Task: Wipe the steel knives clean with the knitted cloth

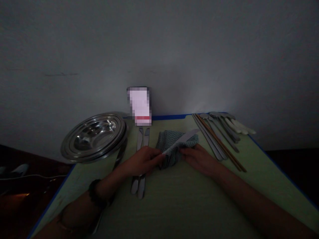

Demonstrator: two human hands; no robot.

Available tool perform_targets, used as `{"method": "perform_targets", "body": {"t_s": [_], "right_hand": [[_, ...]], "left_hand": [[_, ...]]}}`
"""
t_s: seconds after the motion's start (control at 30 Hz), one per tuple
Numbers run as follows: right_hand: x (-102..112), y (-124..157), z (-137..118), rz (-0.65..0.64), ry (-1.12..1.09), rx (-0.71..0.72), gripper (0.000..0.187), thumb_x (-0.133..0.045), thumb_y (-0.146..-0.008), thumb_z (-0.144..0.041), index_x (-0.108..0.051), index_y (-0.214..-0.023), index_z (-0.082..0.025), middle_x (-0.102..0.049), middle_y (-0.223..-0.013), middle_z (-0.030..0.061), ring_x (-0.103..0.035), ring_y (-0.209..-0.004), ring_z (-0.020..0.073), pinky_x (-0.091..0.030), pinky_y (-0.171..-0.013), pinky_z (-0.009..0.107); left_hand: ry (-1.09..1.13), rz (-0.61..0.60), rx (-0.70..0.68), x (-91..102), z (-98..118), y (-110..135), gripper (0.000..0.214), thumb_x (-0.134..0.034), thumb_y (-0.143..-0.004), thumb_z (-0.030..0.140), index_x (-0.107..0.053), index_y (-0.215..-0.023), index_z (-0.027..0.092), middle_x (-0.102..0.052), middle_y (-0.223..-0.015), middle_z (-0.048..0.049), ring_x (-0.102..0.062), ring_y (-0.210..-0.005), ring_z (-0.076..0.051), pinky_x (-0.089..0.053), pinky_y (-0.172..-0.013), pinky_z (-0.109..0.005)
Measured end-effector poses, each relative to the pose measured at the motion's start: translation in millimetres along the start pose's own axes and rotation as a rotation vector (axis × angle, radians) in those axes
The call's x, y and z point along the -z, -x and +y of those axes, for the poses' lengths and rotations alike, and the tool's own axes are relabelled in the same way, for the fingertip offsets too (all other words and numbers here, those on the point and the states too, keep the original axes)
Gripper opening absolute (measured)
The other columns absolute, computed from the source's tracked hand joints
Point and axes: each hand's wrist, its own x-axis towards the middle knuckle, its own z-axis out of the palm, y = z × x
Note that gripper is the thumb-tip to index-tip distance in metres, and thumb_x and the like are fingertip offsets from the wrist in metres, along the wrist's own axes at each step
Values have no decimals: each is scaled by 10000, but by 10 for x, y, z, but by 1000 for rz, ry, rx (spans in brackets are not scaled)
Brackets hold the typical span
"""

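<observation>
Knife (pixel 184 138) held across a folded cloth between two hands

Take the cloth (pixel 166 139) as the dial's centre, 12 toward the wall. The left hand (pixel 147 161), at 8, has its fingers closed near the knife's lower end, probably to steady it. The right hand (pixel 199 158), at 4, pinches the cloth's near edge, seemingly to bring fabric against the metal; its grip is partly hidden. The blade slants toward 2, perhaps to keep its tip off the fingers.

Two knives (pixel 146 139) lie side by side at 9. Wooden chopsticks (pixel 221 144) lie at 3, spoons (pixel 204 116) at 2, apparently grouped by kind. Stacked metal dishes (pixel 69 142) sit at 10; a phone (pixel 142 104) stands at 11, presumably propped for viewing.

The held knife looks slim, pale grey and dull in dim light, its outline blurred.
</observation>
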Motion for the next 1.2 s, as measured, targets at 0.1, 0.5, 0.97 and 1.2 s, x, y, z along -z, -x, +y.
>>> {"method": "perform_targets", "body": {"t_s": [0.1, 0.5, 0.97, 1.2], "right_hand": [[-6, -7, -38, 22, -78, -31, 205, -711, -584, -136, -690, -773, -213, -711, -769, -20, -656, -755, 160, -520, -760, 312], [-115, -30, -8, 201, -148, 64, 219, -763, -625, -209, -693, -832, -196, -732, -843, -4, -670, -818, 163, -517, -829, 319], [-48, -117, -10, 422, -388, 107, 119, -544, -850, -217, -661, -836, -226, -725, -899, -30, -657, -860, 125, -530, -852, 301], [-99, -80, -20, 353, -263, 148, 127, -692, -722, -206, -671, -846, -220, -724, -898, -11, -652, -904, 158, -515, -879, 321]], "left_hand": [[2, 2, 2, -3, -9, -6, 405, -368, -925, 411, -573, -697, 145, -453, -400, 67, -424, -347, -68, -324, -375, -153], [36, -6, -40, 4, -26, 17, 318, -436, -884, 371, -566, -714, 136, -476, -470, 58, -434, -406, -69, -323, -401, -161], [19, -21, -63, 12, -48, 21, 334, -411, -887, 345, -478, -616, 160, -442, -470, 60, -418, -407, -66, -306, -391, -161], [-39, 1, -102, 34, -18, 10, 425, -378, -901, 402, -461, -561, 161, -374, -453, 60, -353, -410, -64, -249, -387, -179]]}}
